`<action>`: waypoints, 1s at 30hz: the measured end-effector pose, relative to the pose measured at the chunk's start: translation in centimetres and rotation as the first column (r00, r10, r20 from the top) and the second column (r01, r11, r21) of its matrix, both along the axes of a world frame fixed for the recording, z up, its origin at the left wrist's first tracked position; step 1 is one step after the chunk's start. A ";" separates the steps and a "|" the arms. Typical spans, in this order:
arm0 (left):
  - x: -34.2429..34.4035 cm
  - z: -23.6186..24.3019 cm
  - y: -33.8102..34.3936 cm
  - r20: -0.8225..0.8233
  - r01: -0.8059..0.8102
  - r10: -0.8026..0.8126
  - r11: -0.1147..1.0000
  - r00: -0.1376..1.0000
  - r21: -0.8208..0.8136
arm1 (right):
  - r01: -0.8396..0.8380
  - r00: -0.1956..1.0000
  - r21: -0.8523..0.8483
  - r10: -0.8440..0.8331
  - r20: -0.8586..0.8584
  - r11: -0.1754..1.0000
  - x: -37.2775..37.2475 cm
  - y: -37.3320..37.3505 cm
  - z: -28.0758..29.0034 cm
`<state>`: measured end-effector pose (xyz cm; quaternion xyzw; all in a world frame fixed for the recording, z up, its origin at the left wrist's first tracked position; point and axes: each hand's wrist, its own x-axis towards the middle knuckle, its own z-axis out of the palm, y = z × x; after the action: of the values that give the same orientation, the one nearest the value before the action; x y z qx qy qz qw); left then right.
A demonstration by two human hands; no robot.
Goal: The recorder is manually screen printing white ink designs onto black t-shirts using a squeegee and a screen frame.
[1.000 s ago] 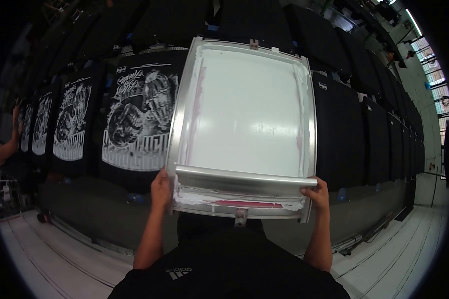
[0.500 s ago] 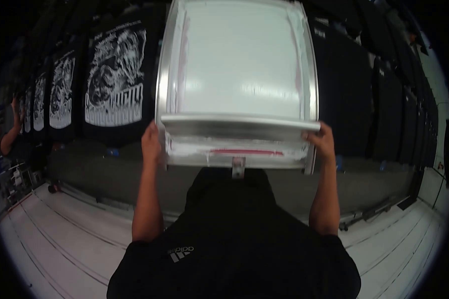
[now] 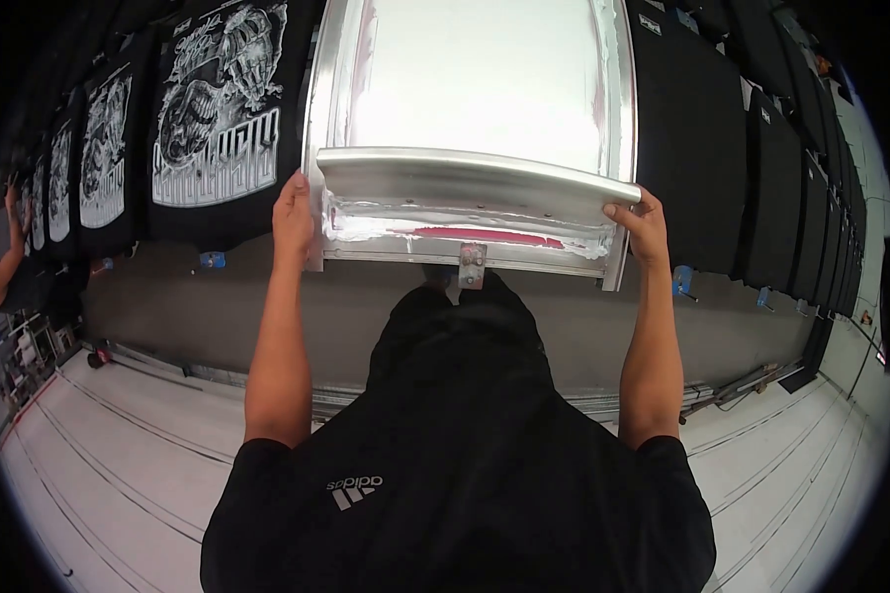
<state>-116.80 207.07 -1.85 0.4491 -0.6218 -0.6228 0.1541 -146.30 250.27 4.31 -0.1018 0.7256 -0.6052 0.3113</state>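
Note:
A wide metal-backed squeegee [image 3: 475,178] lies across the near end of a metal-framed printing screen [image 3: 621,89]. At its right end, my right hand [image 3: 645,225] is closed round it, the thumb on the near face. My left hand [image 3: 292,222] is closed at the opposite end, beside the left rail of the frame; some of its fingers are hidden. White ink [image 3: 376,225] with a reddish-pink streak [image 3: 494,236] lies between the squeegee and the near edge of the frame. A small metal bracket [image 3: 473,265] sits at the middle of that edge.
To the left, black shirts with white artwork [image 3: 218,109] lie in a row. Dark shirts [image 3: 687,148] with small neck prints lie on the right. Another person's arm [image 3: 8,267] shows at the far left. Blue clamps [image 3: 212,260] hang below the shirts.
The whole view has shifted, so the screen, squeegee and my hands sit higher in the picture. The squeegee and both hands keep about the same place on the frame.

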 end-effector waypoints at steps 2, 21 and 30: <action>0.4 -0.9 0.2 -0.004 0.006 -0.006 1.000 1.000 -0.013 | -0.019 1.000 0.004 0.019 -0.019 1.000 -0.2 0.1 0.0; -17.7 14.3 -4.5 0.570 0.783 -0.586 0.195 0.576 -0.591 | -0.153 0.469 0.727 0.696 -0.543 0.670 -8.8 -9.8 9.6; -36.4 7.5 -15.1 0.396 0.466 -0.397 0.094 0.828 -0.880 | 0.136 0.128 0.593 0.580 -0.805 0.794 -28.3 -22.4 3.4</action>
<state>-153.21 191.98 5.67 0.0745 -0.9728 -0.1154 0.1865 -174.64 227.90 7.67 -0.4873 0.8582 -0.1048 -0.1231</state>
